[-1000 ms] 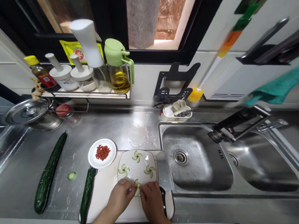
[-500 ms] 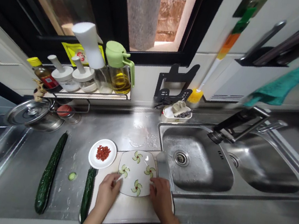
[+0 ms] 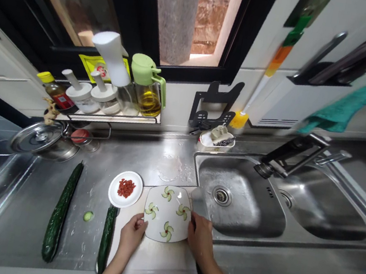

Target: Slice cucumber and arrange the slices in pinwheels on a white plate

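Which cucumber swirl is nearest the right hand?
The rightmost swirl on the plate, beside the right hand; the far, left and near swirls sit farther off.

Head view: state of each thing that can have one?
Plate: bears four cucumber flowers
Left hand: at plate's left edge
Right hand: at plate's right edge
Small dish: holds red bits
Long cucumber: whole
Cucumber piece: cut
Oil jug: part full
Tap: no water running visible
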Demonstrator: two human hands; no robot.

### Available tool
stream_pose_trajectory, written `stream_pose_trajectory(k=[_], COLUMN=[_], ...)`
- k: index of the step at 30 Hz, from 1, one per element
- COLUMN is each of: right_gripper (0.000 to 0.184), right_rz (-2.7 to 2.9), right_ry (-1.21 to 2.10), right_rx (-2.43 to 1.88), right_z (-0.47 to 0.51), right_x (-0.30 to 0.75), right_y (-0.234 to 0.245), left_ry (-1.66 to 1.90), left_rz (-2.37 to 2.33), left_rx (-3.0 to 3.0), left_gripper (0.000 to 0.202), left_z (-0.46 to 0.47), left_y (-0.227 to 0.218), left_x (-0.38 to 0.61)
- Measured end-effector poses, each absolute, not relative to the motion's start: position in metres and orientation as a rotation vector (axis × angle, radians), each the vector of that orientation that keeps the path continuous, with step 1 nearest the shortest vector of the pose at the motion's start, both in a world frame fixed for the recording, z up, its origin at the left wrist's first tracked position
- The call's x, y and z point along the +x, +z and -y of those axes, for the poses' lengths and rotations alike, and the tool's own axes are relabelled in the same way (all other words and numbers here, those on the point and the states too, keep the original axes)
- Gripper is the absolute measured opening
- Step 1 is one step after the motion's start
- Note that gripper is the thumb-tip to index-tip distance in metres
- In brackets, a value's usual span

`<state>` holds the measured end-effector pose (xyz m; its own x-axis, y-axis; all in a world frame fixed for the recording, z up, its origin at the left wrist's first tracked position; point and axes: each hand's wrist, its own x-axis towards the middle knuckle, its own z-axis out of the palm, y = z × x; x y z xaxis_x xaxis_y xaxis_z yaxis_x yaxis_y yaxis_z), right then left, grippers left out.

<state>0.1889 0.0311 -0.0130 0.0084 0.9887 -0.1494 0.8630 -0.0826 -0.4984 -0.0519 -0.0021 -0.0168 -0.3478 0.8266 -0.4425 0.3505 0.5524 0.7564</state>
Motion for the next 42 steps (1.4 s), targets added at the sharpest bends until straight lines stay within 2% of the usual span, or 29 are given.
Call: stream_pose_trajectory(k=[10,21,30,42], right_gripper=[0.033,0.035,0.032,0.035], right_rz=[1.845,1.787,1.632,1.086], right_ry=[0.720,0.773,0.874,1.415], right_rx=[-1.977,-1.990,-1.865,-1.541], right_z=[-0.035,-0.040,-0.046,-0.049], right_x=[0.187,0.187,0.181,0.163], right_y=[-0.014,-0.014,-0.003,0.030], left_ry=[0.879,0.948,0.987,1.046], left_rz=[-1.613,-1.549,-1.513,-1.489], left_rx=[0.690,0.641,0.635,0.573], left_gripper=[0.046,0.041,0.047,0.050], left_z=[-0.002,-0.004,-0.007,-0.001], left_y=[-0.023,-0.023,0.002,0.040], left_x=[-0.048,-0.049,-0.058,-0.076])
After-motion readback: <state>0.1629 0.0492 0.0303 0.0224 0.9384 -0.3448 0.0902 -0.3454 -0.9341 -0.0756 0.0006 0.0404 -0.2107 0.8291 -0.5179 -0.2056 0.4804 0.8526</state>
